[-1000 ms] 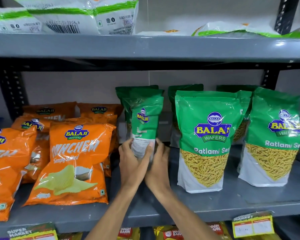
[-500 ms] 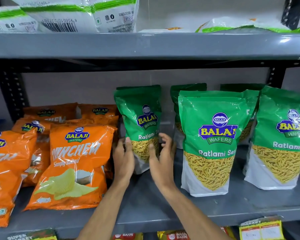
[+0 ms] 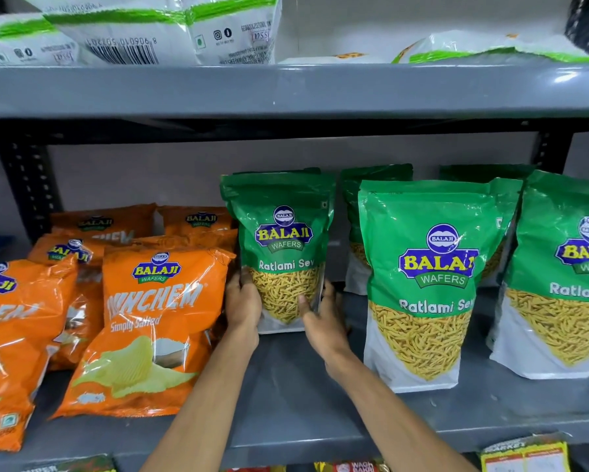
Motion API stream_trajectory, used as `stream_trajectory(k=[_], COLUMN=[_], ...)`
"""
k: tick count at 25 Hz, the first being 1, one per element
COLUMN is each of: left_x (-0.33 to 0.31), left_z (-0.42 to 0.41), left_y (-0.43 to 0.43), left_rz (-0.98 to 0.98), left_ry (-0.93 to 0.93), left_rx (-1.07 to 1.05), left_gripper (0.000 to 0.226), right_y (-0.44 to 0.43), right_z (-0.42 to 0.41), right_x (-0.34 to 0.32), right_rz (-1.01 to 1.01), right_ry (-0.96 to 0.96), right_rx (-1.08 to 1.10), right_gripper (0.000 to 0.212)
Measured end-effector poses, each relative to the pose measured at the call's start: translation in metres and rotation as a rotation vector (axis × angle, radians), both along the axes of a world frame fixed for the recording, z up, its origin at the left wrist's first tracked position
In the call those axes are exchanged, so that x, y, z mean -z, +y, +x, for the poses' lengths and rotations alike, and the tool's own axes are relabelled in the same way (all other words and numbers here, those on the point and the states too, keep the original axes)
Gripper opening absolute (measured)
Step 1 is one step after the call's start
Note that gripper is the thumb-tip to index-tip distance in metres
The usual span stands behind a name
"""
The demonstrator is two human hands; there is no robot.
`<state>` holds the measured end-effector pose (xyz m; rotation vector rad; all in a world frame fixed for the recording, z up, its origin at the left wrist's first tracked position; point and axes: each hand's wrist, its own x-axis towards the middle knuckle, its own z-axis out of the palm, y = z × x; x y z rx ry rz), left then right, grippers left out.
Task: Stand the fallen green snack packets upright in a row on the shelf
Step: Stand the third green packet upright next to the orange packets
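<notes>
Your left hand [image 3: 242,301] and right hand [image 3: 322,313] clasp the lower sides of a green Ratlami Sev packet [image 3: 281,247], which stands upright between them on the grey shelf [image 3: 286,386]. Its front reads "BALAJI WAFERS" and "Ratlami Sev". Both forearms reach in from 6 o'clock, fingers wrapped around the packet's edges. At 3 o'clock stands a second Ratlami Sev packet [image 3: 425,284]; at 9 o'clock lean orange "MUNCHEM Simply Salted" bags [image 3: 156,321].
</notes>
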<state>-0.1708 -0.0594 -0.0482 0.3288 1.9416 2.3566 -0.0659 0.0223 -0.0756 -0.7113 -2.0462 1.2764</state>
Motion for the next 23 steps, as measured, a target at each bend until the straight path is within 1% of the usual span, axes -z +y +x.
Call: stream_trajectory(k=[2, 4, 6, 8, 10, 16, 19, 23], left_x=[0.001, 0.001, 0.001, 0.002, 0.003, 0.007, 0.009, 0.011], left_z=[0.002, 0.005, 0.01, 0.017, 0.023, 0.045, 0.057, 0.072], left_y=[-0.002, -0.004, -0.005, -0.007, -0.01, -0.025, -0.034, -0.046], left_rz=[-0.018, -0.035, -0.033, -0.026, -0.023, -0.056, -0.065, -0.082], left_ry=[0.005, 0.005, 0.002, 0.019, 0.043, 0.09, 0.1, 0.097], left_rx=[0.001, -0.007, -0.01, -0.021, -0.044, -0.061, -0.047, -0.052], left_gripper=[0.038, 0.039, 0.039, 0.034, 0.029, 0.034, 0.029, 0.027], right_y=[0.004, 0.002, -0.002, -0.007, -0.011, -0.022, -0.029, -0.038], right_z=[0.003, 0.007, 0.013, 0.018, 0.024, 0.044, 0.057, 0.073], right_x=[-0.003, -0.002, 0.001, 0.002, 0.002, 0.002, 0.003, 0.007], right_rz=[0.04, 0.042, 0.03, -0.024, -0.06, -0.018, -0.011, 0.015], right_ry=[-0.069, -0.097, -0.074, 0.007, 0.044, 0.023, 0.03, 0.019], right_rx=[-0.001, -0.027, -0.058, -0.11, -0.142, -0.125, -0.105, -0.09], right_gripper=[0.067, 0.071, 0.074, 0.074, 0.073, 0.064, 0.058, 0.057])
